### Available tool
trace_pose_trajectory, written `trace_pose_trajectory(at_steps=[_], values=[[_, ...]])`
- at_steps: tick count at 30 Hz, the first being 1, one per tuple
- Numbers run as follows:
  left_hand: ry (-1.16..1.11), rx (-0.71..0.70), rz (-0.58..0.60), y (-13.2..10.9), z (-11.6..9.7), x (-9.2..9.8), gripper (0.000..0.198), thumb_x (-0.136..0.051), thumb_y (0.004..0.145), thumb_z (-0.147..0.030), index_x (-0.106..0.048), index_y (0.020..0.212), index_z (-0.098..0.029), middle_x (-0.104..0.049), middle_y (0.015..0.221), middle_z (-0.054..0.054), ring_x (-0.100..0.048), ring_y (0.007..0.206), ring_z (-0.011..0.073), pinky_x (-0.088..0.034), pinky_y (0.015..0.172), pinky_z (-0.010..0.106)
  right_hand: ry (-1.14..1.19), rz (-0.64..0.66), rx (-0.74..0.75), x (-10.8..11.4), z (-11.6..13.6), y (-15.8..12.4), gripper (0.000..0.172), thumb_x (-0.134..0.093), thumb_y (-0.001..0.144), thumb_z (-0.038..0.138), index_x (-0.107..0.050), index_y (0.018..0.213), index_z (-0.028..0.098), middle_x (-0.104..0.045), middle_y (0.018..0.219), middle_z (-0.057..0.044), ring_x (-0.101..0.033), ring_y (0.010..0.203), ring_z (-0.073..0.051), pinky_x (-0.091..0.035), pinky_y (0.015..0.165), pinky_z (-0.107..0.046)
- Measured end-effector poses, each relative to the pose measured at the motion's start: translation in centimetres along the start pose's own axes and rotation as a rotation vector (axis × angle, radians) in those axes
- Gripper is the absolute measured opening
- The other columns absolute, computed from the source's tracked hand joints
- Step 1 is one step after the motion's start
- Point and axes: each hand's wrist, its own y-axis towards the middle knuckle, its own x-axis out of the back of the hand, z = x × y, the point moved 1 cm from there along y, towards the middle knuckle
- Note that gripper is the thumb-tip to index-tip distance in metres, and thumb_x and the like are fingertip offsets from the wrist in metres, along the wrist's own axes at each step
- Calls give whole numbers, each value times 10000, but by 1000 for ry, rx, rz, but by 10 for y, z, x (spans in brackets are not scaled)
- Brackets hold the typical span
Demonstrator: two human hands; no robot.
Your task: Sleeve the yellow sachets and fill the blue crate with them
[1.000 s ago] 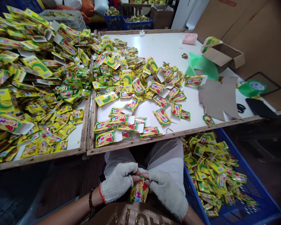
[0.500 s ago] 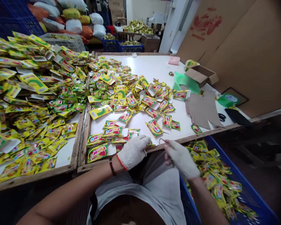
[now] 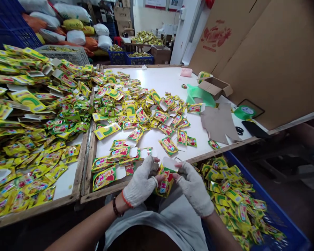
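Observation:
Between my two gloved hands is a small yellow-green candy box (image 3: 165,181) with a red print and its white flap open at the top. My left hand (image 3: 143,181) grips its left side with thumb and fingers. My right hand (image 3: 195,186) pinches its right edge. Both white gloves leave the fingertips bare. The box is held over my lap, just off the table's wooden front edge (image 3: 107,194). Left of my left hand, several similar boxes (image 3: 104,177) lie with white flaps showing. A single box (image 3: 168,145) lies just beyond my hands.
Heaps of boxes and sachets (image 3: 28,101) cover the left table. A blue crate (image 3: 273,209) of filled packs stands low at right. Flat grey cardboard (image 3: 216,122), a green basin (image 3: 199,94), an open carton (image 3: 216,85) and green tape (image 3: 244,112) lie on the right side.
My left hand has lifted a box from the table edge over my lap. My right hand has come in from the right and taken its other side. The view has shifted slightly.

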Motion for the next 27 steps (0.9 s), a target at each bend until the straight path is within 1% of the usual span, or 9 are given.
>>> trace_pose_trajectory(at_steps=[3,6,10,13,15,17,19,23,27], values=[[-227,67,-29,-16,13,-12,378,-558,815,-264,-360,1126,-181,-598,949,54,-601,860,168,-490,746,286,159,-135,-85,-15,-20,-18,341,-572,793,359,-525,1072,168,-631,1058,-104,-601,939,-209,-501,815,-330],[-216,139,-30,-32,27,-15,361,-565,812,-288,-426,1116,-152,-590,1014,80,-587,881,174,-474,779,295,92,-167,-155,-28,-34,-37,336,-574,797,362,-578,1060,154,-625,1085,-108,-583,976,-221,-479,852,-340],[-44,215,61,-56,40,-7,241,-528,827,-280,-498,1024,-143,-598,911,39,-558,808,146,-444,718,258,20,-19,-215,-35,-40,-59,255,-544,806,367,-627,889,141,-652,876,-82,-594,802,-202,-488,717,-299],[100,237,145,-68,40,-3,127,-517,814,-233,-536,899,-141,-586,810,1,-521,748,124,-409,669,234,-40,135,-235,-36,-42,-69,215,-544,787,339,-595,688,155,-598,673,-33,-551,659,-164,-458,612,-263],[143,250,176,-72,38,-2,94,-510,805,-213,-533,859,-141,-582,791,-6,-513,736,121,-399,655,227,36,197,-264,-35,-43,-70,193,-557,771,350,-585,750,160,-598,678,-22,-552,642,-154,-454,584,-252],[117,278,185,-71,36,-2,97,-506,796,-200,-505,880,-151,-585,796,-7,-522,732,121,-400,646,223,175,223,-307,-34,-42,-67,289,-554,773,377,-565,965,161,-637,793,-39,-588,697,-162,-474,596,-252],[60,320,171,-69,36,-2,162,-518,775,-184,-457,924,-165,-591,810,-4,-539,734,124,-410,644,223,190,260,-305,-31,-37,-62,364,-505,815,393,-545,1087,154,-654,898,-65,-605,775,-173,-487,649,-265],[30,381,135,-68,39,-2,307,-561,713,-153,-413,981,-177,-606,817,11,-555,742,139,-422,655,236,-53,351,-227,-25,-25,-58,352,-416,877,391,-673,864,151,-669,796,-56,-595,738,-171,-474,655,-267],[62,378,160,-70,38,-1,347,-552,695,-138,-435,1020,-178,-614,820,16,-556,753,147,-431,678,249,-94,367,-245,-26,-23,-58,219,-516,817,296,-689,852,165,-681,793,-30,-600,737,-161,-470,641,-236]])
